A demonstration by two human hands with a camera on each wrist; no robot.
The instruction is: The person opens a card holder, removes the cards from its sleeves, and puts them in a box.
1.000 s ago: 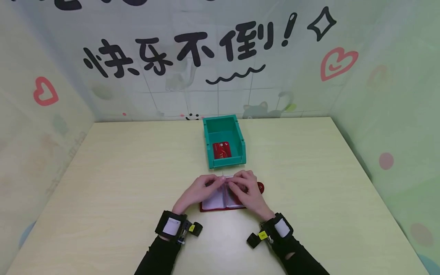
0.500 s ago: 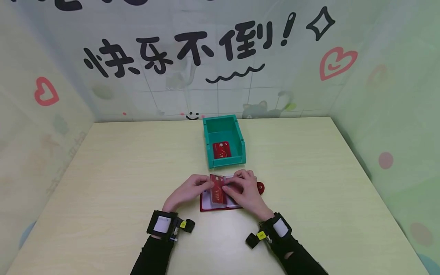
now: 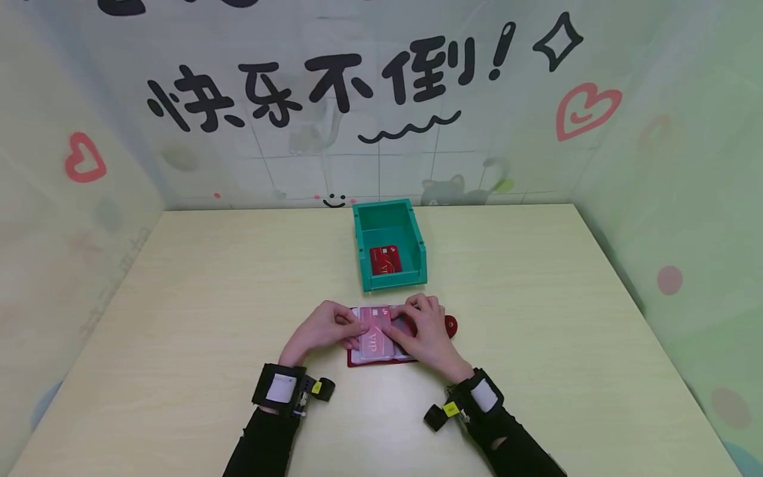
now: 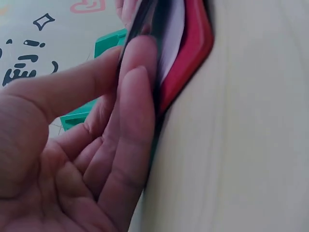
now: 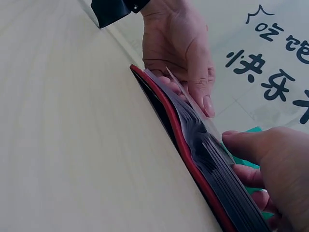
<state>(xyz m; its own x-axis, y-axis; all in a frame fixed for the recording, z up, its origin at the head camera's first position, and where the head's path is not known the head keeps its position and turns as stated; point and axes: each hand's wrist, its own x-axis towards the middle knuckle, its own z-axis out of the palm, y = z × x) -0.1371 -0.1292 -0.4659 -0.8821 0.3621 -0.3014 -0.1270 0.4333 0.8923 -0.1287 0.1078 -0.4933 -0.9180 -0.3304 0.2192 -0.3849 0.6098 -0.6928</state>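
A red card holder (image 3: 381, 363) lies spread on the table, its clear sleeve pages fanned in the right wrist view. One leaf carries a red VIP card (image 3: 374, 342), which looks pale under glare. My left hand (image 3: 324, 326) pinches that leaf's left edge; the left wrist view shows the thumb on one face, fingers behind, and the red cover (image 4: 195, 53) beyond. Near the spine, my right hand (image 3: 429, 333) has its thumb on the leaf and its other fingers curled against the page stack (image 5: 217, 166). The snap strap (image 3: 451, 325) sticks out at the right.
A green bin (image 3: 393, 281) stands just behind the card holder, with another red VIP card (image 3: 385, 260) inside. The pale wooden table (image 3: 238, 265) stretches to both sides. A printed backdrop (image 3: 334, 139) rises at its far edge.
My left hand has drawn left from the top of the spine, turning over the leaf with the red card, which now lies flatter toward the left. My right hand stays nearly in place.
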